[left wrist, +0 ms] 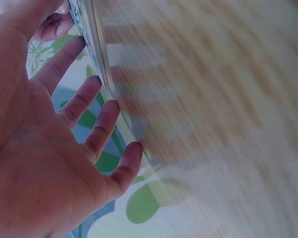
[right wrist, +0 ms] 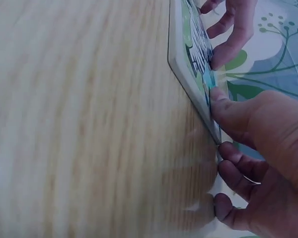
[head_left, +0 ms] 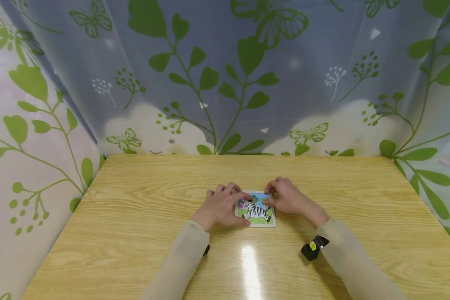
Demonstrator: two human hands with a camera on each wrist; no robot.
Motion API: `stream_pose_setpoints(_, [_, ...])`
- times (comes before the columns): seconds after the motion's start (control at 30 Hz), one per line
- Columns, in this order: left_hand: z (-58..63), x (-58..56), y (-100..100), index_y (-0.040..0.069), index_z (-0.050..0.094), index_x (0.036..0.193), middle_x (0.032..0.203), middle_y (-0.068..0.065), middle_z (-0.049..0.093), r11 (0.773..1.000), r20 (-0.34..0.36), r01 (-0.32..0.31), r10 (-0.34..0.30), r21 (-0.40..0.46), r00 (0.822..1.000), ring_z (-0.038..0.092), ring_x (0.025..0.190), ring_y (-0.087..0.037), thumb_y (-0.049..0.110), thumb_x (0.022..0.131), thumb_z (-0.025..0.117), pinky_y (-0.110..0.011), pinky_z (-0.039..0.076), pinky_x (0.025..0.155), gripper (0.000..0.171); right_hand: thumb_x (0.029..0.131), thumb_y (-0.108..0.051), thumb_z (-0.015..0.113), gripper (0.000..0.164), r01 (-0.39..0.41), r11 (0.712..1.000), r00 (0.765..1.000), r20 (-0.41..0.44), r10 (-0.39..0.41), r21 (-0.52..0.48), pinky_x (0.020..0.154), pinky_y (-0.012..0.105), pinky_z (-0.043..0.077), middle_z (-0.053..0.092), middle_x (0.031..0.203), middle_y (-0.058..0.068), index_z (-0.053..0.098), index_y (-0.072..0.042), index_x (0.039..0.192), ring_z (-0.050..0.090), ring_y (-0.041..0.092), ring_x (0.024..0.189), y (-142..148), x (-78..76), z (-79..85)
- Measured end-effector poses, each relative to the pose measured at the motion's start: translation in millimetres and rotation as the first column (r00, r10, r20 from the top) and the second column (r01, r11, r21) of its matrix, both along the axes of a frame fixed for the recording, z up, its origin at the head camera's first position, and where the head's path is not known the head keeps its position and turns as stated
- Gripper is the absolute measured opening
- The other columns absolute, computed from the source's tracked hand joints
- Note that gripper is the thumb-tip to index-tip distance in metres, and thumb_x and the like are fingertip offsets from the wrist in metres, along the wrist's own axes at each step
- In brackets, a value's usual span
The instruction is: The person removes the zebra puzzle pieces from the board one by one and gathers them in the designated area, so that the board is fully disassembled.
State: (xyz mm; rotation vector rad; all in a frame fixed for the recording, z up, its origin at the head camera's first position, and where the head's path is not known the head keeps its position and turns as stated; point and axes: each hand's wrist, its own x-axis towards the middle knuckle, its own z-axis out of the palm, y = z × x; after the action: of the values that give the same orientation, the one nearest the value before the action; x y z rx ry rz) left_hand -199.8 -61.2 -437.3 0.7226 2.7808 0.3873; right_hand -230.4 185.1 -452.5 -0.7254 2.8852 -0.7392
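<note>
A small square zebra puzzle (head_left: 260, 214), with a white border, lies flat on the table under both hands. My left hand (head_left: 221, 207) spans its left side with fingers spread. The left thumb rests at the near edge and the index finger reaches over the picture; in the left wrist view, the fingertips (left wrist: 135, 148) of this hand touch down along the tabletop. At the far right corner my right hand (head_left: 288, 198) grips the puzzle, its thumb (right wrist: 221, 96) on the picture face. The other right fingers are curled on the table beside the edge; the index finger is partly hidden by the thumb.
The wooden table (head_left: 142, 200) reaches back to a blue-grey curtain (head_left: 210, 75) printed with green leaves and butterflies. Similar pale fabric (head_left: 26, 166) closes off the left side. A black wrist device (head_left: 311, 250) hangs at the right sleeve.
</note>
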Motion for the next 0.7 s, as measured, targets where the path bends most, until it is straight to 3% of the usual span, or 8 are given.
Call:
stream_pose_setpoints(0.27, [0.1, -1.3, -2.2, 0.044, 0.053, 0.143, 0.148, 0.005, 0.043, 1.000, -0.006, -0.005, 0.005, -0.012, 1.000, 0.042, 0.132, -0.032, 0.064, 0.082, 0.076, -0.056, 0.037, 0.101, 0.068, 0.087, -0.021, 0.082, 0.019, -0.003, 0.998, 1.000, -0.010, 0.002, -0.063, 0.081, 0.038, 0.040, 0.069, 0.093, 0.006, 0.072, -0.008, 0.094, 0.053, 0.021, 0.088, -0.9, -0.5, -2.0])
stream_pose_setpoints(0.7, [1.0, 0.1, 2.8, 0.045, 0.053, 0.142, 0.146, 0.006, 0.044, 1.000, 0.003, -0.015, 0.015, -0.019, 1.000, 0.042, 0.132, -0.031, 0.065, 0.081, 0.077, -0.055, 0.037, 0.100, 0.068, 0.092, -0.026, 0.078, 0.022, 0.051, 0.999, 0.989, 0.139, -0.048, -0.015, 0.082, 0.040, 0.031, 0.056, 0.098, 0.008, 0.067, -0.009, 0.102, 0.045, 0.026, 0.092, 0.7, -1.5, 0.1])
